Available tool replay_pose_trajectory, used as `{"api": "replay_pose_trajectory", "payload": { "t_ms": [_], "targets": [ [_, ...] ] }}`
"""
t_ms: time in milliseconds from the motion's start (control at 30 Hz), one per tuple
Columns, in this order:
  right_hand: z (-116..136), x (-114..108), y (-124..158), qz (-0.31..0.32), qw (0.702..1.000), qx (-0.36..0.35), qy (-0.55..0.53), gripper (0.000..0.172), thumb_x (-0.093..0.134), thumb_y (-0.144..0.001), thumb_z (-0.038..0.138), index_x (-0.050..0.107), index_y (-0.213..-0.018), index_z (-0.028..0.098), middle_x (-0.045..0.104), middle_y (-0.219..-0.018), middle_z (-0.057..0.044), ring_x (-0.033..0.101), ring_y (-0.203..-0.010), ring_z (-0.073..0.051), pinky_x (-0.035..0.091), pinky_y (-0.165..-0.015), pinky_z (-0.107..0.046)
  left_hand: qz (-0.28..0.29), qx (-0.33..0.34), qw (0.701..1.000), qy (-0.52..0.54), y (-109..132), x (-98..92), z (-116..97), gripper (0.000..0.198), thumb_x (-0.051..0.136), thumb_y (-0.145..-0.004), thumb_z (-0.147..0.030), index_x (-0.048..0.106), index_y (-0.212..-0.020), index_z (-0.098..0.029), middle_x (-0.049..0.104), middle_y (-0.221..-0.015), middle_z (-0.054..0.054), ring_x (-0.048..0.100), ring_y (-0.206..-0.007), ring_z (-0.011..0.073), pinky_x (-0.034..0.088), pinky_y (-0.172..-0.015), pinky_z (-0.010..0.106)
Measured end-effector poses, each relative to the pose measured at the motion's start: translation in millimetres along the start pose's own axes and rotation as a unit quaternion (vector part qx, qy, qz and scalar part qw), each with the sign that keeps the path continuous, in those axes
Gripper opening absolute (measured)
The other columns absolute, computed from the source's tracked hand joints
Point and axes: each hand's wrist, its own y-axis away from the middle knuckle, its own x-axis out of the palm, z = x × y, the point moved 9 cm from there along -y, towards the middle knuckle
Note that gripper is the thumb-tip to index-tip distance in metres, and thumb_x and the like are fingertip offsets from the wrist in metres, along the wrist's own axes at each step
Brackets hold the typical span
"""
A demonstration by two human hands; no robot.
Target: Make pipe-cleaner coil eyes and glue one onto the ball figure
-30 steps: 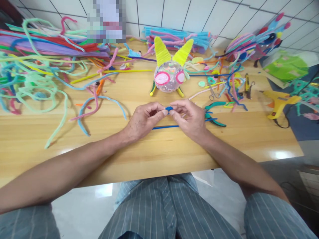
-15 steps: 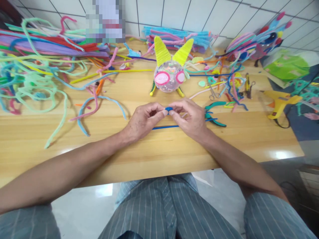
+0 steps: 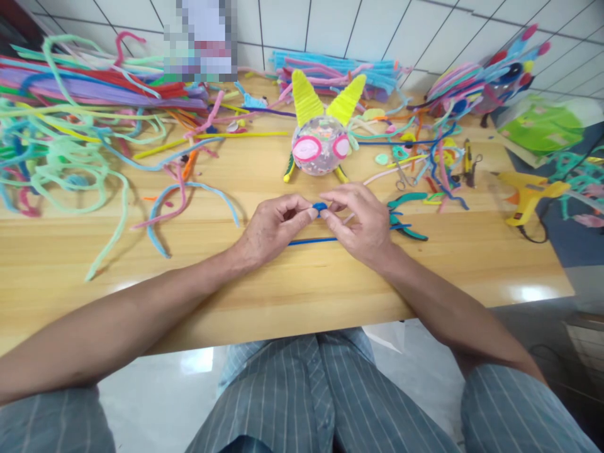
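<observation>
My left hand (image 3: 271, 228) and my right hand (image 3: 359, 221) meet over the middle of the wooden table (image 3: 283, 283). Both pinch a small coil of blue pipe cleaner (image 3: 319, 206) between their fingertips. The straight tail of that blue pipe cleaner (image 3: 311, 240) runs along the table under my hands. Just beyond them stands a clear ball figure (image 3: 319, 146) with yellow pointed ears and pink ringed eyes.
Loose pipe cleaners (image 3: 70, 145) of many colours cover the left and back of the table. Teal-handled pliers (image 3: 406, 217) lie right of my right hand, small scissors (image 3: 402, 176) behind them. A yellow glue gun (image 3: 531, 195) rests at the right edge.
My right hand has shifted slightly, its fingers working at the blue coil. My left hand has kept its place.
</observation>
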Motion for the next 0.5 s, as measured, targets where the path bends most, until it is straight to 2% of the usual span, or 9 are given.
{"api": "replay_pose_trajectory", "payload": {
  "t_ms": [67, 200, 367, 500],
  "targets": [
    [-0.5, 1.2, 0.6, 0.008, 1.000, 0.000, 0.004, 0.020, 0.068, -0.094, 0.018, 0.075, -0.111, 0.027, 0.075, -0.108, -0.006, 0.073, -0.091, -0.021, 0.061, -0.084, -0.038, 0.001, -0.001, 1.000, -0.001, 0.2, 0.3, 0.6, 0.042, 0.072, -0.093, -0.057, 0.069, -0.080, -0.017, 0.054, -0.065, -0.004, 0.042, -0.061, 0.0112, 0.038, -0.060, 0.027],
    [-7.6, 2.5, 1.0, 0.017, 0.999, 0.036, -0.001, 0.018, 0.070, -0.094, 0.022, 0.075, -0.110, 0.027, 0.074, -0.111, -0.007, 0.071, -0.082, -0.020, 0.060, -0.083, -0.039, 0.002, -0.004, 1.000, 0.000, 0.2, 0.7, 1.3, 0.042, 0.072, -0.093, -0.057, 0.069, -0.080, -0.017, 0.054, -0.065, -0.003, 0.043, -0.061, 0.0116, 0.037, -0.059, 0.027],
    [-7.6, 3.7, -1.4, 0.029, 0.999, 0.040, -0.013, 0.025, 0.069, -0.094, 0.023, 0.074, -0.118, 0.028, 0.075, -0.106, -0.006, 0.070, -0.087, -0.022, 0.059, -0.088, -0.041, 0.007, -0.002, 1.000, -0.002, 0.4, 1.4, 0.1, 0.042, 0.071, -0.093, -0.057, 0.068, -0.079, -0.018, 0.053, -0.063, -0.004, 0.043, -0.060, 0.0119, 0.038, -0.060, 0.027],
    [-9.7, 10.2, -1.9, 0.066, 0.995, 0.050, -0.049, 0.018, 0.067, -0.097, 0.025, 0.075, -0.113, 0.026, 0.075, -0.100, -0.006, 0.070, -0.087, -0.020, 0.059, -0.082, -0.037, 0.014, -0.001, 1.000, -0.012, 0.7, 2.0, -0.3, 0.041, 0.071, -0.094, -0.056, 0.069, -0.080, -0.018, 0.055, -0.064, -0.003, 0.045, -0.062, 0.0123, 0.040, -0.061, 0.027]
  ]
}}
